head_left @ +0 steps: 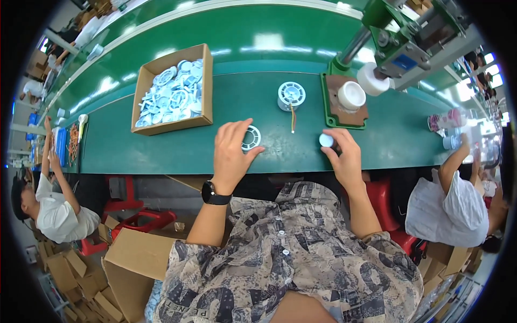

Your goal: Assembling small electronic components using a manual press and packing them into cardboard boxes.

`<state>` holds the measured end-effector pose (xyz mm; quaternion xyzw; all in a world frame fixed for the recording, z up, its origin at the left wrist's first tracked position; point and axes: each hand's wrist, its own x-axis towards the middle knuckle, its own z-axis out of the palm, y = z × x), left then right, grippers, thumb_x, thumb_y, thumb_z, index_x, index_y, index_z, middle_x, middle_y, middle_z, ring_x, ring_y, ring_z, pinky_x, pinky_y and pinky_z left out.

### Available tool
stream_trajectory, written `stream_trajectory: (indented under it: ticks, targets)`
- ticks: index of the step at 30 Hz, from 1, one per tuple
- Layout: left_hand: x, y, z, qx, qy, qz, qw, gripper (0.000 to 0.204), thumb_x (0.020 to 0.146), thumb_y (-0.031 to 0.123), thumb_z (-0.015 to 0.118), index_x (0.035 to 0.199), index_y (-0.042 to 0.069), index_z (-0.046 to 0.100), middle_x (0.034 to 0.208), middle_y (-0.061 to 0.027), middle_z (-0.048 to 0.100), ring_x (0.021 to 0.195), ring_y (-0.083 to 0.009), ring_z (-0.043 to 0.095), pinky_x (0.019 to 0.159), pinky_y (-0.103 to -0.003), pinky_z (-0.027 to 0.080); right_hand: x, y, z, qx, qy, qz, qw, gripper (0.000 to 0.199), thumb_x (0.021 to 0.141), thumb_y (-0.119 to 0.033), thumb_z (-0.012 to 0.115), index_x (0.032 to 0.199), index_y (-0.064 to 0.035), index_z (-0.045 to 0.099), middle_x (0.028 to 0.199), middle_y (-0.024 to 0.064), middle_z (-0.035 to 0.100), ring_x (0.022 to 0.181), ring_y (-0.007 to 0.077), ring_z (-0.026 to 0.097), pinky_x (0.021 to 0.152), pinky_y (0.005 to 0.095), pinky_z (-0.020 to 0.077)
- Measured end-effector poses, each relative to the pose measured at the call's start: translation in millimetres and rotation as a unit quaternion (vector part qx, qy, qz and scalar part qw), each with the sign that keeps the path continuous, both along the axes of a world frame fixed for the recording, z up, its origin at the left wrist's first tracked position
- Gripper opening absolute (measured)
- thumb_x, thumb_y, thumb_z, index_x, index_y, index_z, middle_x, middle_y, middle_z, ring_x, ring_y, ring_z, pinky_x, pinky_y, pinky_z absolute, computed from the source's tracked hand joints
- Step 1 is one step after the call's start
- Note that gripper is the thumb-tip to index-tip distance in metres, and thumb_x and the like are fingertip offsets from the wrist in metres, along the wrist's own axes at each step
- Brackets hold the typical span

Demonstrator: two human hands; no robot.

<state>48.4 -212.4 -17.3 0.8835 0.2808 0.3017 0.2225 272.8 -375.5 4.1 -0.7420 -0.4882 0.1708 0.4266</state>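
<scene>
White ribbed plastic ring (251,138): lies flat on the green bench (161,145), just right of the cardboard box (172,89) of like parts. Left hand (230,153) rests over it, grip spread, fingertips touching its rim. Right hand (344,156), further right of the box, pinches a small white cap (326,140). Best practice, judged: keep ring flat, fingers on rim only.

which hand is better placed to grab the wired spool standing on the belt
Left, probably. The left hand rests on a white ring part just below and left of the wired spool. The right hand already holds a small white cap and sits further right.
</scene>
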Motion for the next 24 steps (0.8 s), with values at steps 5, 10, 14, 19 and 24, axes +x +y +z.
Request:
stream_trajectory:
  ticks: [5,10,14,19,24]
  targets:
    - [7.9,-5.4,-2.6,0.010,0.034,0.047,0.998,0.066,0.064,0.016,0.084,0.122,0.004,0.058,0.118,-0.0141,0.059,0.113,-0.0342,0.052,0.094,-0.043,0.043,12.6,50.0,6.5,0.093,0.012,0.009,0.996,0.038,0.075,0.001,0.071,0.112,-0.0028,0.064,0.116,0.0091,0.057,0.102,0.0207,0.059,0.082,0.0288,0.0486]
    - [1.7,-12.9,-0.3,0.007,0.034,0.045,0.998,0.063,0.069,0.014,0.081,0.125,0.002,0.056,0.122,-0.0156,0.058,0.117,-0.0355,0.051,0.098,-0.044,0.041,22.3,103.1,-7.2,0.165,0.014,0.070,0.984,0.037,0.078,-0.003,0.071,0.114,-0.0043,0.063,0.122,0.0108,0.055,0.114,0.0228,0.054,0.091,0.0315,0.0457]
    - [3.3,-11.6,-4.5,0.017,0.042,0.051,0.998,0.060,0.072,0.014,0.078,0.126,0.001,0.054,0.125,-0.0157,0.057,0.119,-0.0355,0.050,0.101,-0.044,0.039,25.8,115.0,-16.3,0.135,0.039,0.098,0.985,0.035,0.080,-0.004,0.070,0.114,-0.0038,0.063,0.124,0.0108,0.055,0.112,0.0213,0.055,0.091,0.0316,0.0463]
    - [3.1,-13.3,-4.2,0.030,0.048,0.068,0.996,0.061,0.073,0.014,0.078,0.127,0.002,0.054,0.123,-0.0157,0.059,0.119,-0.0352,0.051,0.102,-0.045,0.038,25.1,119.3,-19.2,0.085,0.196,0.125,0.969,0.033,0.084,-0.005,0.068,0.117,-0.0018,0.060,0.118,0.0087,0.059,0.101,0.0154,0.059,0.086,0.0289,0.0488]
    - [2.7,-12.4,-6.7,0.033,0.042,0.064,0.997,0.060,0.073,0.014,0.078,0.127,0.002,0.054,0.123,-0.0154,0.059,0.119,-0.0351,0.051,0.102,-0.045,0.038,28.3,122.4,-18.7,0.060,0.224,0.128,0.964,0.034,0.086,-0.005,0.067,0.119,-0.0009,0.058,0.107,0.0064,0.063,0.092,0.0116,0.061,0.082,0.0265,0.0499]
